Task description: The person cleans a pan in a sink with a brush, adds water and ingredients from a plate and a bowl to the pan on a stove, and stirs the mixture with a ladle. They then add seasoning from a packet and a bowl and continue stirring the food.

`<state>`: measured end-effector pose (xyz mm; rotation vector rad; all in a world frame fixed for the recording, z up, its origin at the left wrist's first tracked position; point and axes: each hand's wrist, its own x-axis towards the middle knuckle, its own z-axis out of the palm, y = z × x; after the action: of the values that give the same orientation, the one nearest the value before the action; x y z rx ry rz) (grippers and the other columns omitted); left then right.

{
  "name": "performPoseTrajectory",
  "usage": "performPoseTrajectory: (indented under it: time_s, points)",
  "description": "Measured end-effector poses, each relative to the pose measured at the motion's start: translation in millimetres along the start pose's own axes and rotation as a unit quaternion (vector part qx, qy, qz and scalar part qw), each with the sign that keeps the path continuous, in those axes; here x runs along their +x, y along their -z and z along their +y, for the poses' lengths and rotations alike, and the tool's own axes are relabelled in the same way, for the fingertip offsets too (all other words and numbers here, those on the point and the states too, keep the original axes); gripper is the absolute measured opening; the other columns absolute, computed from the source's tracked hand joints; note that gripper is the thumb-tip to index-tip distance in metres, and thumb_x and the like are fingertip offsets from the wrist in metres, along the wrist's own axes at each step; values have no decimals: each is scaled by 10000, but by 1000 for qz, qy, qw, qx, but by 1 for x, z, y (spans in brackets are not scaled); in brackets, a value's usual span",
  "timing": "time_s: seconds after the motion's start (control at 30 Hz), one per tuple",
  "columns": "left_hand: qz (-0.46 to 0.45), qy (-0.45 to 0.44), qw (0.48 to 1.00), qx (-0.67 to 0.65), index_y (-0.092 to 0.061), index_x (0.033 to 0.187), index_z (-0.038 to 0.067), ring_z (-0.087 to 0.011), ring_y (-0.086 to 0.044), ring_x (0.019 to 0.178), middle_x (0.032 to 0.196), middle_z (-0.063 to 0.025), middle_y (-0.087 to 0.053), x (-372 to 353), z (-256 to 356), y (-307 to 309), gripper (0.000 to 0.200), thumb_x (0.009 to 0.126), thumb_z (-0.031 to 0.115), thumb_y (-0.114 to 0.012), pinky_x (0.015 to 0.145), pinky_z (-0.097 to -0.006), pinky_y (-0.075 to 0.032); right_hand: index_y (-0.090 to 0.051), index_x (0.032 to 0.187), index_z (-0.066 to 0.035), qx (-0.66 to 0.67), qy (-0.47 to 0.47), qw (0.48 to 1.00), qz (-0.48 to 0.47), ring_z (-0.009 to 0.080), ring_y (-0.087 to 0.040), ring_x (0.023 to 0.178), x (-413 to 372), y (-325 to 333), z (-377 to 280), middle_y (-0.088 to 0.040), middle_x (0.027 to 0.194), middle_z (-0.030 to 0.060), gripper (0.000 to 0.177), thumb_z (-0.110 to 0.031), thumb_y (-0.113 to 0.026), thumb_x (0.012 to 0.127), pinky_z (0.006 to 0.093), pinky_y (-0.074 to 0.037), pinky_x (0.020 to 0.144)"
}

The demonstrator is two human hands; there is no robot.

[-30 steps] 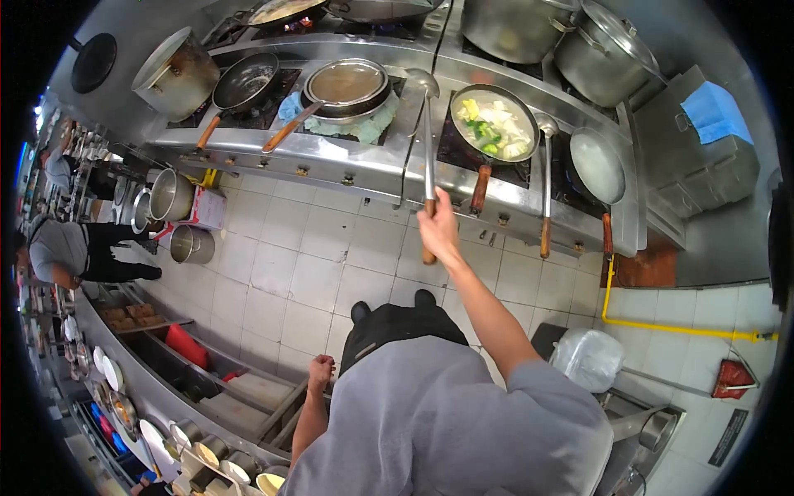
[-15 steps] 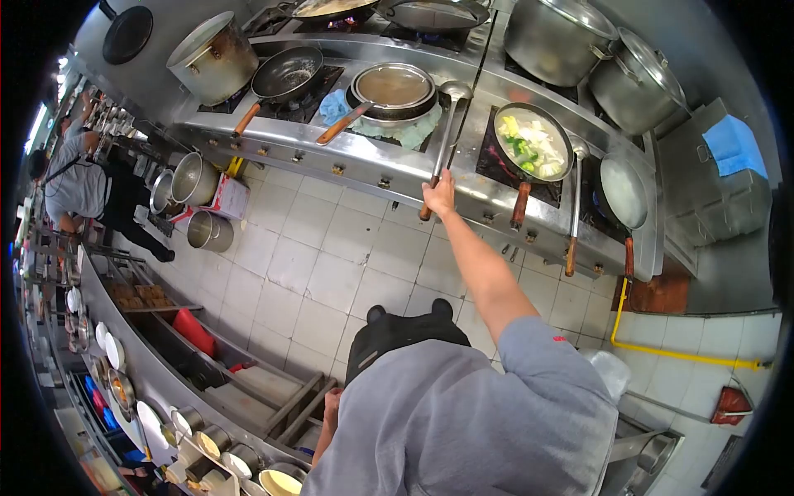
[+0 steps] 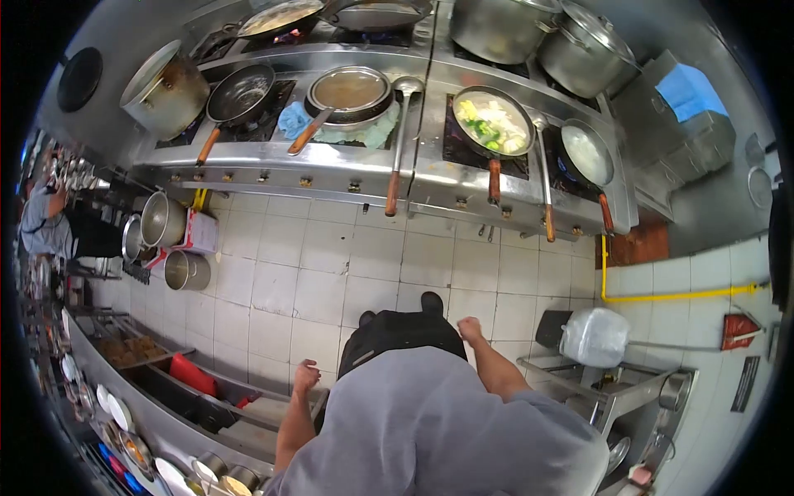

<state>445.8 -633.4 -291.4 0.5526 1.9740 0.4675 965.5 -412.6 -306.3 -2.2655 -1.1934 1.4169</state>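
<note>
My left hand (image 3: 306, 376) hangs beside the dark-trousered leg, loosely curled with the thumb apart and nothing in it. On the other side my right hand (image 3: 470, 329) is closed over the floor, with no object showing in it. Across from both hands, a ladle (image 3: 400, 149) rests on the stove front, its wooden handle sticking out over the edge. To its right a pan (image 3: 494, 121) holds broccoli and pale and yellow pieces in liquid. A second long-handled ladle (image 3: 545, 178) lies between that pan and a frying pan (image 3: 586, 153) with pale liquid.
Large stockpots (image 3: 503, 29) stand at the stove's back. An uncovered pot (image 3: 165, 91) and a dark wok (image 3: 241, 95) are at left. Behind the left hand runs a steel counter (image 3: 165, 405); a side shelf (image 3: 628, 397) stands right. A co-worker (image 3: 50, 219) is far left.
My right hand has let go of the ladle handle and drawn back beside the body. My left hand has come further into view, and the camera view has shifted.
</note>
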Motion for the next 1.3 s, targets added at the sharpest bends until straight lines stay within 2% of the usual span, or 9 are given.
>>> performPoseTrajectory:
  time_s: [0.33,0.4,0.47,0.57,0.67,0.8,0.87,0.97,1.3]
  points:
    - [47,-340,780,523,-641,817,10,-389,-645,786,878,-227,-657,31,196,135,216,810,192,-524,687,-456,-530,-598,777,-29,102,-102,989,18,166,-558,517,-80,61,80,-578,655,67,81,-104,-570,792,321,-480,438]
    - [-13,-275,746,607,-630,911,14,-370,-650,826,933,-225,-650,87,167,187,222,783,178,-551,705,-433,-535,-616,794,-18,68,-116,991,6,174,-572,531,-98,49,81,-595,665,75,99,-109,-578,797,323,-485,450]
    - [210,-132,879,408,-624,949,28,-359,-647,878,934,-221,-646,101,157,227,234,763,157,-567,748,-428,-531,-644,828,1,-103,22,991,-82,184,-592,566,-99,42,92,-624,691,95,123,-105,-591,795,329,-490,469]
    - [67,-172,725,664,-627,916,-2,-380,-640,883,914,-240,-642,63,188,235,218,752,114,-542,765,-449,-527,-656,827,-1,-38,98,994,-22,180,-593,595,-74,33,86,-625,687,88,148,-134,-592,811,321,-490,506]
    - [13,-213,774,596,-635,966,62,-345,-637,959,999,-186,-660,47,202,164,250,730,82,-556,819,-437,-527,-636,779,-48,240,83,960,-119,174,-578,606,-44,73,-15,-614,704,58,158,-153,-542,850,323,-497,547]
    - [-28,-298,854,426,-636,917,44,-365,-658,835,831,-207,-665,59,132,-4,189,795,157,-545,723,-483,-524,-386,1291,-39,442,122,874,-163,263,-563,1035,-27,138,-213,-542,1216,168,633,-487,-580,888,406,-504,793]
    - [-46,-316,932,172,-662,833,43,-352,-660,763,780,-208,-658,23,109,-97,225,827,253,-582,676,-454,-518,-366,1287,-30,498,168,834,-167,285,-547,1073,-17,159,-288,-535,1193,176,669,-511,-586,877,415,-512,809]
    - [-207,-178,944,187,-677,923,31,-302,-676,830,885,-214,-675,-33,103,-185,286,814,294,-644,755,-379,-525,-396,1173,-95,576,181,767,-217,217,-569,826,28,172,-353,-565,1027,135,432,-405,-563,922,349,-498,676]
    - [-31,-61,996,-59,-640,1026,8,-142,-611,657,765,-116,-659,-98,60,-134,264,844,194,-598,597,-294,-496,-401,979,-180,518,160,825,-160,95,-432,522,43,180,-369,-459,721,14,70,-230,-450,976,214,-306,380]
